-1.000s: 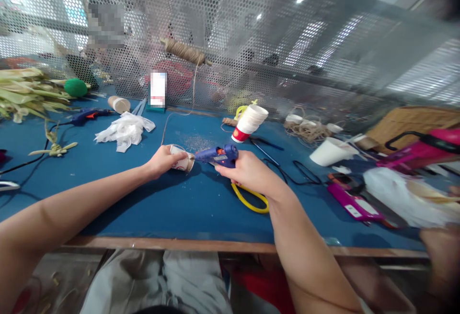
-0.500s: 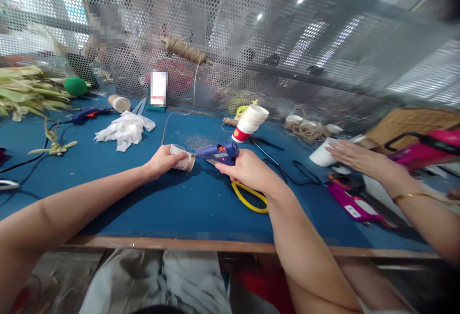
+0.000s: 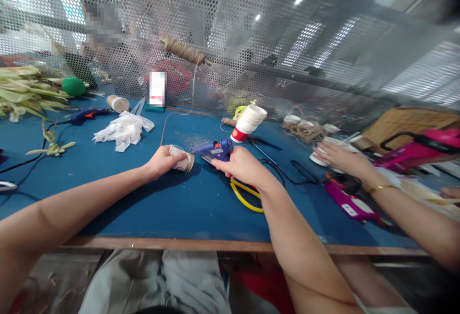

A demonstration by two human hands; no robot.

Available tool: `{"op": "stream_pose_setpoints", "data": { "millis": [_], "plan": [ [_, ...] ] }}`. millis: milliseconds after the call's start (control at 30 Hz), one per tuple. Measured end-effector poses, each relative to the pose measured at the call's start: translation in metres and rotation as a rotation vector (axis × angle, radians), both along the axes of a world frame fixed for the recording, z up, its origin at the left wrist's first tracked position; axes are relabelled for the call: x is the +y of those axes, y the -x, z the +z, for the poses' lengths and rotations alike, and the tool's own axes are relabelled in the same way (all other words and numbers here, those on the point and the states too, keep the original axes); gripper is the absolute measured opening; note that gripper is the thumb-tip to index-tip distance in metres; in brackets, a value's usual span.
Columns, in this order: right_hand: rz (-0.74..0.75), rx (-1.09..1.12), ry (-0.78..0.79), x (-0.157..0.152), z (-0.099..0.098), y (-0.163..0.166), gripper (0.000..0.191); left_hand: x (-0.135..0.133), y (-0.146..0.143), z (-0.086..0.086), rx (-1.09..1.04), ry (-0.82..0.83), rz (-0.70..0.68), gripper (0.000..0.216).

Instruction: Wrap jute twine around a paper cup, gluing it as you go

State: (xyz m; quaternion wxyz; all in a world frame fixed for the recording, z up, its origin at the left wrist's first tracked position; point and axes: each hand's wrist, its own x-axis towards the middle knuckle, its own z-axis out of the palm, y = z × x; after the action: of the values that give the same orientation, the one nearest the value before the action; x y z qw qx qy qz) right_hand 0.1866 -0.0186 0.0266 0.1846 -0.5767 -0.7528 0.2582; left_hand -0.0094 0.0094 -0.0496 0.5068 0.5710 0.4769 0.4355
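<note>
My left hand (image 3: 161, 161) is wrapped round a small paper cup (image 3: 184, 161) lying on its side on the blue table (image 3: 143, 208). In my right hand (image 3: 240, 166) is a blue hot glue gun (image 3: 212, 149), its nozzle pointing left and touching the cup's rim. Yellow-handled scissors (image 3: 245, 197) lie just under my right wrist. A stack of white paper cups with a red base (image 3: 248, 122) leans behind the glue gun.
A co-worker's hand (image 3: 338, 157) with a gold bracelet rests on a white cup at the right, near pink tools (image 3: 354, 206). White plastic scraps (image 3: 124, 129), a second glue gun (image 3: 88, 114), green leaves (image 3: 25, 91) and a twine spool (image 3: 184, 51) lie along the mesh wall.
A co-worker's arm has come in from the right and its hand has settled on the white cup. My right hand and the glue gun shifted slightly left.
</note>
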Motion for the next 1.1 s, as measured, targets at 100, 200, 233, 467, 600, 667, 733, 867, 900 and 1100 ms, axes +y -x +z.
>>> {"op": "stream_pose_setpoints", "data": {
  "millis": [100, 200, 233, 467, 600, 667, 733, 867, 900, 1100],
  "plan": [
    [0.003, -0.017, -0.007, 0.0005, 0.0013, 0.0009, 0.016, 0.0003, -0.0004, -0.0003, -0.004, 0.002, 0.002, 0.026],
    [-0.003, 0.001, 0.009, -0.0012, 0.0027, 0.0002, 0.016, -0.0001, -0.0001, 0.0001, -0.008, 0.004, 0.004, 0.026],
    [-0.002, 0.012, 0.017, -0.0021, 0.0032, -0.0005, 0.016, -0.0003, -0.0001, 0.0003, -0.012, 0.005, 0.002, 0.026],
    [0.017, 0.047, 0.026, -0.0071, 0.0058, -0.0049, 0.019, -0.0009, -0.0009, 0.0006, -0.005, 0.000, -0.008, 0.025],
    [-0.005, 0.049, 0.037, -0.0046, 0.0058, -0.0022, 0.017, -0.0006, -0.0003, 0.0003, 0.001, 0.005, 0.002, 0.025],
    [-0.024, 0.033, 0.039, -0.0026, 0.0057, 0.0002, 0.016, -0.0001, 0.0000, 0.0000, 0.004, 0.001, -0.002, 0.025],
    [-0.026, 0.011, 0.039, -0.0010, 0.0055, 0.0023, 0.015, 0.0002, 0.0000, -0.0001, 0.005, -0.002, -0.004, 0.025],
    [-0.017, 0.017, 0.040, -0.0013, 0.0049, 0.0025, 0.014, -0.0010, -0.0006, 0.0012, -0.002, 0.008, 0.000, 0.024],
    [-0.017, 0.027, 0.041, -0.0022, 0.0048, 0.0016, 0.015, -0.0014, -0.0006, 0.0017, -0.004, 0.012, 0.001, 0.024],
    [0.018, 0.015, 0.014, -0.0088, 0.0062, -0.0037, 0.020, -0.0014, 0.0001, 0.0042, 0.016, 0.018, 0.007, 0.026]
  ]
}}
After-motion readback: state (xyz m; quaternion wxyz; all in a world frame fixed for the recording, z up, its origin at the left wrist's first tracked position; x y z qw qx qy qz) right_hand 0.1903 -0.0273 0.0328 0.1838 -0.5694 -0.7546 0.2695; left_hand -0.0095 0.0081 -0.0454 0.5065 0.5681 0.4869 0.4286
